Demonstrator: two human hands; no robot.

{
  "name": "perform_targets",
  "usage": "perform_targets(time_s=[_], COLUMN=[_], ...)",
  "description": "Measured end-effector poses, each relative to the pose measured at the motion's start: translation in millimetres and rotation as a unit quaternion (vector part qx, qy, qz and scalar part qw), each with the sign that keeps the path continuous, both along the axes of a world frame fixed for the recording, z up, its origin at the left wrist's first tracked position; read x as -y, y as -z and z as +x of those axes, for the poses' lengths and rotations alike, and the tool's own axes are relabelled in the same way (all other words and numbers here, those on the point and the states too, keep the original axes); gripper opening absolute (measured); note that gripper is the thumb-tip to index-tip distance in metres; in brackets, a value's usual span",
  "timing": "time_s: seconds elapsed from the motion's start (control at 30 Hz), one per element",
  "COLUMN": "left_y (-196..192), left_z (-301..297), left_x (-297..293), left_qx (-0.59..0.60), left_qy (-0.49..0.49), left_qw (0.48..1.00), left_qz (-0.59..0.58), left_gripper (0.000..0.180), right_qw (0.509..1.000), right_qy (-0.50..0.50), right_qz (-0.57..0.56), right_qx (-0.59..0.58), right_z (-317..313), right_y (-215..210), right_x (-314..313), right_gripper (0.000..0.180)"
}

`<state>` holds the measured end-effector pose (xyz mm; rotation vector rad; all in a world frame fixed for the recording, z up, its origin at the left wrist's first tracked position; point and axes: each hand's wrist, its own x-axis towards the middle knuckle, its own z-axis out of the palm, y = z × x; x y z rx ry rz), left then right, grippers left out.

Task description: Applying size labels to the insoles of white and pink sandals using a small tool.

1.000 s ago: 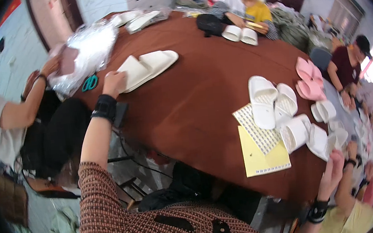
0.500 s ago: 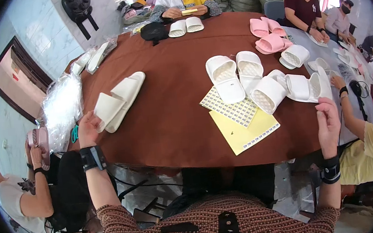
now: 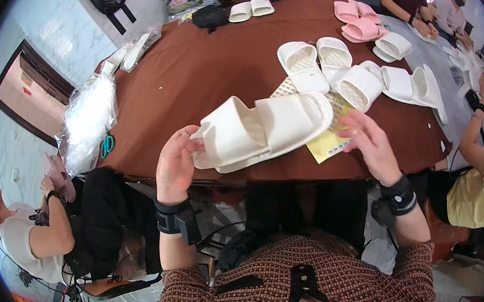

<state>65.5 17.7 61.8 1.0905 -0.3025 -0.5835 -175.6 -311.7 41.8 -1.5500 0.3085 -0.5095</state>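
A pair of white slide slippers (image 3: 289, 123), nested one into the other, hangs sideways above the near edge of the table. My left hand (image 3: 175, 165) grips the pair by its left end, with the fingertips partly behind it. Just off the other end is my right hand (image 3: 375, 146), fingers apart and holding nothing, in front of a yellow sticker sheet (image 3: 323, 149). Part of that sheet and a second, printed sticker sheet (image 3: 282, 88) are hidden behind the slippers. Beyond them stand more white slippers (image 3: 304, 65) on the brown tablecloth.
Pink slippers (image 3: 362, 29) lie at the far right. On the left are clear plastic bags (image 3: 91, 122) and teal scissors (image 3: 107, 145). A black cap-like item (image 3: 210, 17) is at the far edge. People sit around the brown-covered table (image 3: 186, 68), one close on each side.
My left hand has lifted the white slipper pair off the left of the table and carried it right, turning it level. My right hand has moved inward toward it. The view has shifted.
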Motion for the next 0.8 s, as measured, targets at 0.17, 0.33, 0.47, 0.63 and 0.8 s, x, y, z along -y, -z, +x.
perform_targets(time_s=[0.17, 0.33, 0.47, 0.63, 0.8], left_y=[-15, -11, 3, 4, -21], left_z=[-39, -44, -34, -15, 6], left_x=[22, 29, 23, 2, -12], left_qx=[0.058, 0.082, 0.105, 0.145, 0.199], left_qy=[0.003, -0.009, -0.022, -0.073, -0.077], left_qw=[0.997, 0.994, 0.991, 0.982, 0.968], left_qz=[0.048, 0.075, 0.079, 0.099, 0.135], left_gripper=[0.025, 0.025, 0.025, 0.025, 0.022], right_qw=[0.984, 0.99, 0.986, 0.978, 0.982], right_qy=[-0.033, -0.018, 0.006, 0.086, 0.1], right_qz=[0.173, 0.139, 0.156, 0.136, 0.061], right_qx=[0.018, 0.025, 0.058, 0.132, 0.148], right_z=[18, 20, 25, 16, 6], right_y=[16, 17, 7, -3, -37], right_x=[-1, 5, 10, 35, 60], right_gripper=[0.046, 0.042, 0.04, 0.04, 0.041])
